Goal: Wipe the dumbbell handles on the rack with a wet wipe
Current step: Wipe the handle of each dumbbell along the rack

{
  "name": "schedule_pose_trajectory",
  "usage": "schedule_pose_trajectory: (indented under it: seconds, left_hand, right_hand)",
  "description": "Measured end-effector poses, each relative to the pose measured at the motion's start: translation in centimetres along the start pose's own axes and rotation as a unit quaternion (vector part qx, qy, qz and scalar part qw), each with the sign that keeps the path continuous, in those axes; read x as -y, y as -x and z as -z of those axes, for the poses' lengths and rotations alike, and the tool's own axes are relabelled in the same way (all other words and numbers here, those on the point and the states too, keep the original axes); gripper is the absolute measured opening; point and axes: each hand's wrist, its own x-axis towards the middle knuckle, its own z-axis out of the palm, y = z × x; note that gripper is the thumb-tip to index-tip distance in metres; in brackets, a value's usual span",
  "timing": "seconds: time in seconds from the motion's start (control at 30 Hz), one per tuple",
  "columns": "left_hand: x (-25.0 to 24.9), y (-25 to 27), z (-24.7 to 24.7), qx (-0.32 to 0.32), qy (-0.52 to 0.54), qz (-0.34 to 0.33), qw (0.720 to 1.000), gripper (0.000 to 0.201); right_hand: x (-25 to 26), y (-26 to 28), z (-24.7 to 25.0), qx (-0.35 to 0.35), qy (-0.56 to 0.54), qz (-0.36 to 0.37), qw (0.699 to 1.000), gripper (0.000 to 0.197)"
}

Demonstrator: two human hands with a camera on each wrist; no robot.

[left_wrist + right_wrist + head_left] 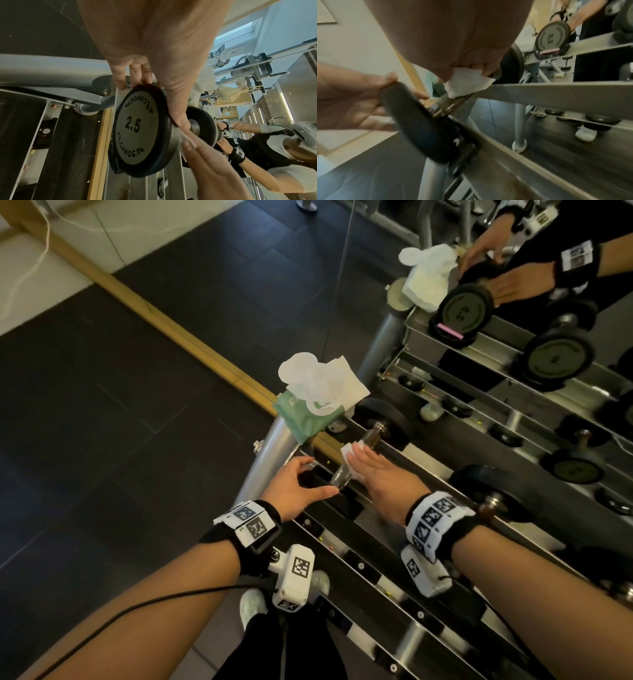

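While left hand (297,487) steadies, right hand (381,477) wipes.

Your hands at the rack's (404,546) end dumbbell (142,129)

Your left hand (296,486) is on its near plate; your right hand (383,474), just right, lies over the handle (371,436); wipes pack (305,412) beyond.

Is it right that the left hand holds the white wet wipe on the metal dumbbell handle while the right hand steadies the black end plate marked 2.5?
No, the hands are swapped. In the head view the right hand wraps the white wet wipe around the metal dumbbell handle, while the left hand steadies the black end plate marked 2.5, as the left wrist view shows.
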Motion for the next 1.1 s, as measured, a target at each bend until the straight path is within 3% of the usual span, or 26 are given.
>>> schedule_pose_trajectory:
  seconds: [0.13,0.23,0.4,0.47,0.63,0.77,0.87,1.0,1.1]
  left_hand:
    - [-0.3,0.0,0.1,0.0,-0.012,-0.004,1.0,0.088]
    - [-0.5,0.4,0.0,-0.005,-0.031,-0.003,1.0,0.084]
    - [-0.6,1.1,-0.2,-0.01,-0.064,0.006,0.998,0.08]
    - [-1.1,1.4,-0.1,-0.003,-0.079,0.003,0.997,0.081]
    - [-3.2,1.9,0.4,0.033,-0.166,-0.006,0.986,0.073]
    - [-4.4,2.0,0.9,0.049,-0.178,-0.013,0.983,0.061]
    - [-4.5,1.9,0.9,0.044,-0.185,0.003,0.982,0.068]
    - [-4.0,1.4,1.0,0.051,-0.182,0.008,0.982,0.069]
    - [-3.7,1.4,0.9,0.035,-0.174,0.001,0.984,0.069]
  right_hand:
    - [0.8,-1.0,1.2,-0.023,-0.047,-0.028,0.998,0.066]
    - [1.9,0.2,-0.1,-0.052,-0.043,-0.019,0.998,0.074]
    - [3.1,3.0,-2.5,-0.003,-0.108,-0.05,0.993,0.072]
    - [3.0,3.2,-2.1,0.008,-0.174,-0.064,0.983,0.06]
    - [1.8,3.7,0.0,-0.122,-0.331,-0.216,0.911,0.039]
    - [1.0,4.8,0.6,-0.189,-0.363,-0.273,0.871,0.034]
    - [0.3,4.3,0.4,-0.251,-0.405,-0.314,0.821,0.035]
    - [0.4,1.9,-0.2,-0.263,-0.422,-0.363,0.788,0.038]
    - [1.4,-0.1,-1.1,-0.276,-0.45,-0.35,0.774,0.037]
